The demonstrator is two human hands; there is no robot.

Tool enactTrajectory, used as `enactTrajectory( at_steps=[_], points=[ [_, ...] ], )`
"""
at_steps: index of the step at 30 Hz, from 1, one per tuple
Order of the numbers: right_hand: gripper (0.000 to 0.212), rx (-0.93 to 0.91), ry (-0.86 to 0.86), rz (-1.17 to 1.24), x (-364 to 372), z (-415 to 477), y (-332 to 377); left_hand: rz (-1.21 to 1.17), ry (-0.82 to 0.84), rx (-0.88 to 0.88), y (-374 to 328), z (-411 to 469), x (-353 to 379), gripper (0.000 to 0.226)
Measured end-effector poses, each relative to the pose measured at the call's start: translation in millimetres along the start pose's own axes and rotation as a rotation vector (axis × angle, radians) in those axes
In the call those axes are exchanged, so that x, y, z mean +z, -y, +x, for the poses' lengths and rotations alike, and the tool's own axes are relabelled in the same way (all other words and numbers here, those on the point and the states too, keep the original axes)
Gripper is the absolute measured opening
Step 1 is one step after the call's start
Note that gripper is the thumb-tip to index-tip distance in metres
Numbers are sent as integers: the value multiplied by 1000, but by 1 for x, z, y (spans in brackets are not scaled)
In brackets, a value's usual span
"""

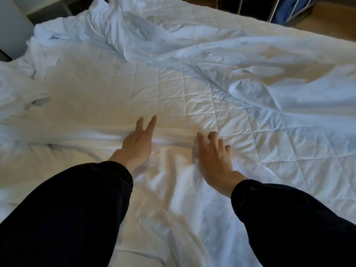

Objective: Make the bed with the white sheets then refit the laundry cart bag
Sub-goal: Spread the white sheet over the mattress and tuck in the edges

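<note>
Where the crumpled white cotton sheet (pixel 173 189) lay over the near part of the bed, its bunched edge formed a ridge under both hands; beyond it the white quilted mattress cover (pixel 192 97) was bare, with more white linen heaped at the far side. The left hand (pixel 137 140) rested on the ridge with two fingers straight on the quilting; its other fingers and thumb were sunk in the fold, so whether it had hold of the cloth could not be told. The right hand (pixel 213 155) lay just beside, fingers loosely bent; its thumb side was lost in blurred sheet, its grip equally unclear. Black sleeves (pixel 67 218) covered both forearms. At the top right corner a blue fabric laundry cart bag (pixel 289 12) was cut off by the frame.
</note>
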State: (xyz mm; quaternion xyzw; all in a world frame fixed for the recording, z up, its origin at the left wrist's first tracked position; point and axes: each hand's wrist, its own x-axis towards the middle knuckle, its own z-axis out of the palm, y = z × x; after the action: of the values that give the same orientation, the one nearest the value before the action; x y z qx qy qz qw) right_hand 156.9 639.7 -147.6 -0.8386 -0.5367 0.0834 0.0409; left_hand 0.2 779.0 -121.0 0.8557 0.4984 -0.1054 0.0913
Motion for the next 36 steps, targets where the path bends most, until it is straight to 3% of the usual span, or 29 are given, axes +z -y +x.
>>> enactTrajectory(
  at_steps=[3, 5, 8, 11, 13, 16, 22, 27, 32, 36],
  points=[
    [36, 53, 19, 44, 6, 21, -7, 20, 66, 35, 6, 24, 5, 37],
    [27, -3, 111, 242, 1, 31, -14, -20, -57, 1, 2, 27, 3, 28],
    [9, 109, -36, 416, -1, 52, -18, -169, -342, 26, -12, 42, -5, 23],
    [17, 186, -192, 153, 9, 63, -13, -98, -493, 142, -4, 55, 22, 22],
    [28, 135, -304, 14, 28, 64, -11, -70, -515, 15, 10, 59, 52, 44],
    [23, 77, -385, -23, 56, 68, -19, -47, -488, -136, 12, 65, 76, 72],
    [6, 52, -405, 25, 66, 73, -23, -10, -374, -136, 8, 68, 80, 73],
    [3, 58, -276, 148, 56, 74, -24, -20, -275, -169, 4, 59, 64, 75],
    [53, -89, -101, 133, 37, 50, -27, -149, 46, -43, -10, 10, 49, 74],
    [58, -206, -143, -18, 34, -6, -23, -179, 169, 203, -19, -57, 30, 75]
  ],
)
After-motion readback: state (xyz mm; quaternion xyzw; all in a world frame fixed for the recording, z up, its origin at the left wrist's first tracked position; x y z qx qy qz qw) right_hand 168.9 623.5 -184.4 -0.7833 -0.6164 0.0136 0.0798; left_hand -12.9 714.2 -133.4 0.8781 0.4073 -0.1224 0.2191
